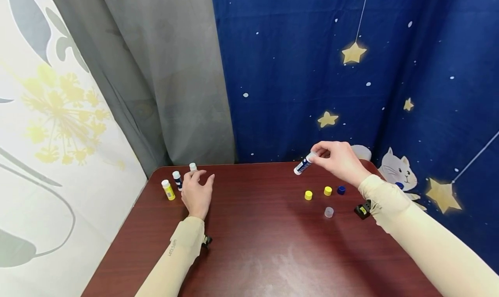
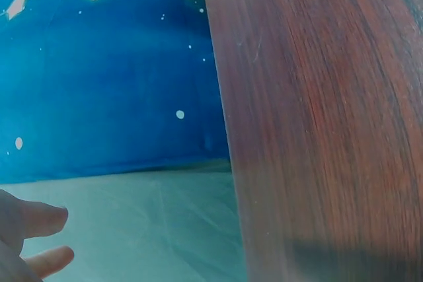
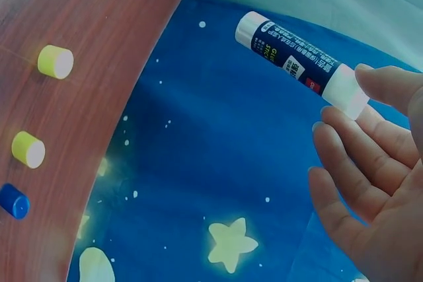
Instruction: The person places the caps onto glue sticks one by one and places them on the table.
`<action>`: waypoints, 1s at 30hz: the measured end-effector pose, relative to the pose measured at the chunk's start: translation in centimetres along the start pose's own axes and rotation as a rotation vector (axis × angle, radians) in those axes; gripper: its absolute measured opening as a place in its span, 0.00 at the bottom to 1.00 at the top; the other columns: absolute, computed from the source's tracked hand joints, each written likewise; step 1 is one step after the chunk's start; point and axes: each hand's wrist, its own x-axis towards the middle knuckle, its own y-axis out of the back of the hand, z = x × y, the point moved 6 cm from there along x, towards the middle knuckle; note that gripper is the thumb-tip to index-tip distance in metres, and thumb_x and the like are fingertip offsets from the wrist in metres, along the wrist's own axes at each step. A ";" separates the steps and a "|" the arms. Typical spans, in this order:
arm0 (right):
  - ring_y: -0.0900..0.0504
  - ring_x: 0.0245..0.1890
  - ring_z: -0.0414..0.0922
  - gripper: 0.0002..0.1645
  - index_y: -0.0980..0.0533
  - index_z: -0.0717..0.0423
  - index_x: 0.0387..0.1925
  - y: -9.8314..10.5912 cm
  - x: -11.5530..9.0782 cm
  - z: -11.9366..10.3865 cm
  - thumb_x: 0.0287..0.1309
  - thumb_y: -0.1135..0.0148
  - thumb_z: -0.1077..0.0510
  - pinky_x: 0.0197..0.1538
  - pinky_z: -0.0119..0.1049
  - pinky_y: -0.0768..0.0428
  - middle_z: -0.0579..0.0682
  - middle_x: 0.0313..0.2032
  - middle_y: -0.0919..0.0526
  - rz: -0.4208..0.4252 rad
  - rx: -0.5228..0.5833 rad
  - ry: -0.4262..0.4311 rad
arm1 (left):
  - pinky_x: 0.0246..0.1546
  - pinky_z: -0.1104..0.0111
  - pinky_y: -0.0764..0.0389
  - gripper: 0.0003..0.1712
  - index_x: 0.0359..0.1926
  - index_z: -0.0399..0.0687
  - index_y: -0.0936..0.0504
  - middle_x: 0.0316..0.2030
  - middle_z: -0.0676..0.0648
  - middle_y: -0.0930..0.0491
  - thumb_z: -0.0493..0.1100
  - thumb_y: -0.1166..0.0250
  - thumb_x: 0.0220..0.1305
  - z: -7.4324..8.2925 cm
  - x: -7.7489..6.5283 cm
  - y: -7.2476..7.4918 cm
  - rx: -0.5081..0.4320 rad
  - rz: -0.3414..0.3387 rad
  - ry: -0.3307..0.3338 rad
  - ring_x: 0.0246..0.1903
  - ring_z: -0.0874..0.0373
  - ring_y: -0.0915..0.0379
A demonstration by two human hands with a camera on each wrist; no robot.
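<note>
My right hand [image 1: 338,161] pinches a dark blue and white glue stick [image 1: 302,165] by one white end, above the back right of the table. In the right wrist view the thumb and fingertips grip that end, and the printed label of the glue stick [image 3: 291,57] shows. My left hand [image 1: 197,194] is over the back left, thumb and fingers apart, holding nothing. Beside it stand a yellow glue stick [image 1: 168,190] and a dark blue glue stick [image 1: 177,180]. Behind its fingers a white-topped stick [image 1: 192,167] is mostly hidden.
On the right of the brown table [image 1: 249,245] lie two yellow caps, one nearer the middle [image 1: 308,195] and one farther right [image 1: 328,191], a blue cap [image 1: 341,190] and a clear cap [image 1: 329,212]. Grey and blue curtains [image 1: 288,80] hang right behind the table's back edge.
</note>
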 end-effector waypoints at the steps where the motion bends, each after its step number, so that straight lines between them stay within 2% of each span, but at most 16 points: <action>1: 0.19 0.32 0.40 0.10 0.17 0.43 0.42 0.1 0.0 0.0 0.60 0.28 0.48 0.40 0.42 0.21 0.39 0.31 0.15 0.002 0.000 0.001 | 0.43 0.46 0.26 0.18 0.47 0.52 0.12 0.50 0.47 0.22 0.53 0.24 0.58 -0.1 0.1 0.0 0.002 0.001 0.009 0.47 0.47 0.24; 6: 0.18 0.33 0.40 0.10 0.16 0.44 0.41 0.4 -0.1 0.1 0.60 0.28 0.48 0.41 0.42 0.21 0.40 0.31 0.15 0.005 -0.007 -0.003 | 0.42 0.46 0.26 0.19 0.48 0.52 0.13 0.50 0.46 0.22 0.53 0.24 0.58 -0.8 0.2 0.1 0.004 -0.007 0.048 0.45 0.46 0.24; 14: 0.18 0.33 0.42 0.10 0.16 0.44 0.42 0.6 -0.1 0.6 0.60 0.28 0.48 0.41 0.43 0.22 0.41 0.32 0.15 -0.005 -0.010 -0.022 | 0.47 0.44 0.27 0.24 0.55 0.54 0.15 0.53 0.44 0.22 0.55 0.26 0.60 -1.9 0.5 0.2 0.037 -0.043 0.102 0.50 0.42 0.24; 23: 0.18 0.34 0.43 0.10 0.16 0.45 0.41 1.0 -0.3 1.6 0.61 0.29 0.48 0.42 0.44 0.23 0.42 0.31 0.15 -0.005 -0.034 -0.032 | 0.48 0.42 0.27 0.29 0.60 0.52 0.18 0.54 0.43 0.22 0.54 0.26 0.59 -2.9 1.1 0.5 0.044 -0.037 0.125 0.53 0.41 0.25; 30: 0.18 0.34 0.44 0.10 0.16 0.45 0.41 1.2 -0.6 2.3 0.62 0.29 0.47 0.42 0.45 0.23 0.42 0.31 0.15 -0.021 -0.062 -0.042 | 0.49 0.41 0.27 0.30 0.61 0.50 0.20 0.55 0.41 0.23 0.53 0.25 0.59 -4.0 0.9 0.5 0.043 -0.053 0.168 0.53 0.42 0.26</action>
